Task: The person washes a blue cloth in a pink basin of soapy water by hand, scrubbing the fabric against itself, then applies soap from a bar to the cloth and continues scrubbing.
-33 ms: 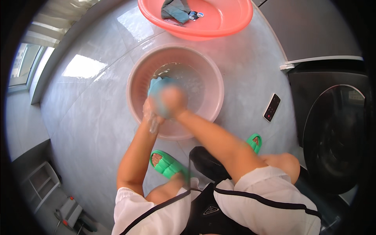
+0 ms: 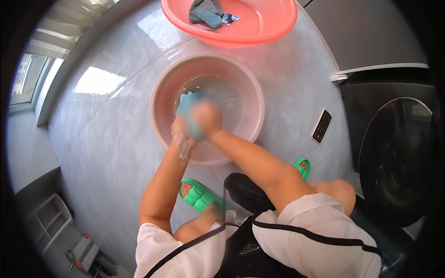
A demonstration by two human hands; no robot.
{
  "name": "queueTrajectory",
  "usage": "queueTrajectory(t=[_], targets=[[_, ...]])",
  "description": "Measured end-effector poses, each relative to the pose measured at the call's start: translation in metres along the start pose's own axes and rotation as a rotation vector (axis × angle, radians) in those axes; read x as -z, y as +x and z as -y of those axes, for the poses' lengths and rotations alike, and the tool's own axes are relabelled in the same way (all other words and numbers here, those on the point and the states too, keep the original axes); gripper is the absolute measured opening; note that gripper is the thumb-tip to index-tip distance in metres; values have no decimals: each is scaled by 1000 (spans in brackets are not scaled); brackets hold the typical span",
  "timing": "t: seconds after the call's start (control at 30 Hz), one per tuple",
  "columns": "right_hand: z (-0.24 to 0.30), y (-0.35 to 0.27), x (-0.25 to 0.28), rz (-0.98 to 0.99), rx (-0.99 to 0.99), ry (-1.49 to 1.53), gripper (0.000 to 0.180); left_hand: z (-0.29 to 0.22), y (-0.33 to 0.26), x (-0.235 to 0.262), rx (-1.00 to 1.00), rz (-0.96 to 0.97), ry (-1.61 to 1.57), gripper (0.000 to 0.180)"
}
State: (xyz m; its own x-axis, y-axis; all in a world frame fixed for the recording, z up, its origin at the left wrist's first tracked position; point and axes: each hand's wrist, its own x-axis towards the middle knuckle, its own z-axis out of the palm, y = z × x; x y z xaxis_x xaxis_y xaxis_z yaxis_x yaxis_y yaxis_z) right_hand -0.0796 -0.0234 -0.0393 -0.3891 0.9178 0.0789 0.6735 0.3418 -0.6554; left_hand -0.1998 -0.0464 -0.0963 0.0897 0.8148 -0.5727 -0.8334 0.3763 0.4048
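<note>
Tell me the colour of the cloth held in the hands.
Teal blue; the cloth shows, blurred, in the head view.

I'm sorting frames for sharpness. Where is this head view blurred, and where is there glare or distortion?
Head view: motion blur smears both hands, left hand and right hand, and the teal cloth over the pink basin; the phone and green slipper stay sharp. Sunlight glares on the tiled floor. Fisheye bends the edges; corners are black.

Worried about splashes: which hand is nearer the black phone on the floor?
Right. The right hand is over the pink plastic basin, on the side toward the black phone; the left hand is farther away.
</note>
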Motion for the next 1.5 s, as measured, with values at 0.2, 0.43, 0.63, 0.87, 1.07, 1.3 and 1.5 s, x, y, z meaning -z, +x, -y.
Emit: queueTrajectory(t=[0.2, 0.43, 0.63, 0.87, 1.07, 1.3, 1.5], targets=[[-36, -28, -56, -296, 59, 436, 41, -5, -9, -15, -15, -66, 45, 51], [-217, -53, 34, -149, -380, 874, 57, 96, 36, -115, -41, 155, 92, 49], [-254, -99, 173, 521, -991, 1997, 52, 173, 64, -172, -456, -95, 572, 54], [-328, -110, 237, -291, -526, 1147, 22, 273, 120, -170, -140, 27, 166, 58], [-244, -140, 219, -416, 49, 585, 16, 287, 72, -174, -84, -122, 239, 44], [-209, -103, 168, -419, -245, 417, 16, 216, 61, -171, -141, -24, 257, 32], [-196, -80, 107, -135, -508, 460, 36, 171, 19, -151, -31, -203, 126, 39]])
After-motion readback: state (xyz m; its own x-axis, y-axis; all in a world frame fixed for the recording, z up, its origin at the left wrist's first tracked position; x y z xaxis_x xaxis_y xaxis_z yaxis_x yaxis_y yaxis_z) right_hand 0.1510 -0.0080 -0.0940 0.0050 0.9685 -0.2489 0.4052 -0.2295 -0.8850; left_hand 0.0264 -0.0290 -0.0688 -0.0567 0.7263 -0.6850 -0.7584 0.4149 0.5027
